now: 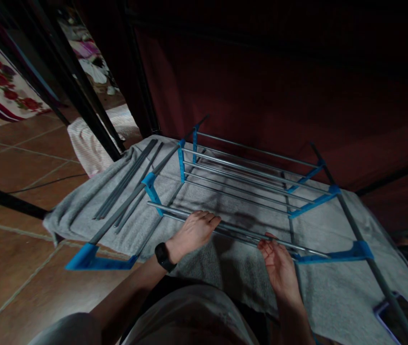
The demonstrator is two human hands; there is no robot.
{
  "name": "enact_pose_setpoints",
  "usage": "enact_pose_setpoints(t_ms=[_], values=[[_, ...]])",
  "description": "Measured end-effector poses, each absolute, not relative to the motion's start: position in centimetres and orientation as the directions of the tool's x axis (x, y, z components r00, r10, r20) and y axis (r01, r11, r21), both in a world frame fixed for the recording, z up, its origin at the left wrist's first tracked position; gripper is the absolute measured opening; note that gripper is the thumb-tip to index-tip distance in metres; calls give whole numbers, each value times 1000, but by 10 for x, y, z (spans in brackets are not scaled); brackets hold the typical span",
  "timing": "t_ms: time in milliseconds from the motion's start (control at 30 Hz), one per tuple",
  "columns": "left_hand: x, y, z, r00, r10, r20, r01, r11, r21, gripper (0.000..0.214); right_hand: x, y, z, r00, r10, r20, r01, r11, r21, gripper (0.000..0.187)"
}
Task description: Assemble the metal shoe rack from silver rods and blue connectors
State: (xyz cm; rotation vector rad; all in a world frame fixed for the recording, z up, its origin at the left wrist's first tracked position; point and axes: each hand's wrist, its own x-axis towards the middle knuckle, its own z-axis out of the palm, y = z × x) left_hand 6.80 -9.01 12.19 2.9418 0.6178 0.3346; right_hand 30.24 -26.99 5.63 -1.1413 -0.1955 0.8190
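A metal rack with grey rods and blue plastic connectors (254, 187) lies on a grey towel (225, 268). My left hand (194, 232), with a black watch on its wrist, rests palm down with its fingers stretched flat over the nearest pair of rods (232, 230). My right hand (277, 263) is palm up, its fingers curled under the same rods near a blue connector (333, 256). Whether the right hand grips a rod is hard to tell in the dim light.
Several loose grey rods (128, 184) lie on the towel's left part. A blue corner piece (96, 258) sits at the towel's front left edge. A phone (401, 318) lies at the lower right. Brown floor tiles (17, 163) spread left; dark red fabric (279, 81) hangs behind.
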Motion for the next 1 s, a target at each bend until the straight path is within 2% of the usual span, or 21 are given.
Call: enact_pose_setpoints(t_ms=[133,300,400,467,567,633,667,767,833,933,1000], values=[[67,-90,121,879,422,224,397,-906,149,34,304,-268,53,697,673,-246,-486,191,-853,19],[46,-94,119,765,430,480,403,-900,163,37,307,-268,50,714,660,-233,-451,179,-874,18],[23,-99,107,566,553,612,477,-825,305,21,308,-268,49,712,653,-258,-476,179,-861,21],[9,-100,94,359,697,621,509,-703,496,15,308,-268,49,707,657,-262,-486,182,-855,21],[-5,-95,75,-53,889,455,394,-400,828,21,309,-268,47,715,658,-237,-469,199,-861,19],[-11,-86,66,-289,923,255,184,-208,961,23,310,-268,46,715,665,-214,-446,199,-873,17],[-13,-81,64,-350,925,145,67,-130,989,25,310,-269,46,714,670,-206,-436,194,-879,17],[-17,-67,67,-310,940,-146,-246,69,967,29,309,-269,46,709,677,-197,-423,185,-887,15],[-17,-62,75,-220,941,-256,-396,154,905,28,309,-269,47,709,673,-211,-437,185,-880,16],[-12,-58,86,-174,945,-279,-504,158,849,25,308,-268,49,706,668,-234,-462,185,-867,17],[-10,-59,89,-173,958,-230,-472,125,873,27,308,-268,51,705,669,-235,-466,188,-865,17]])
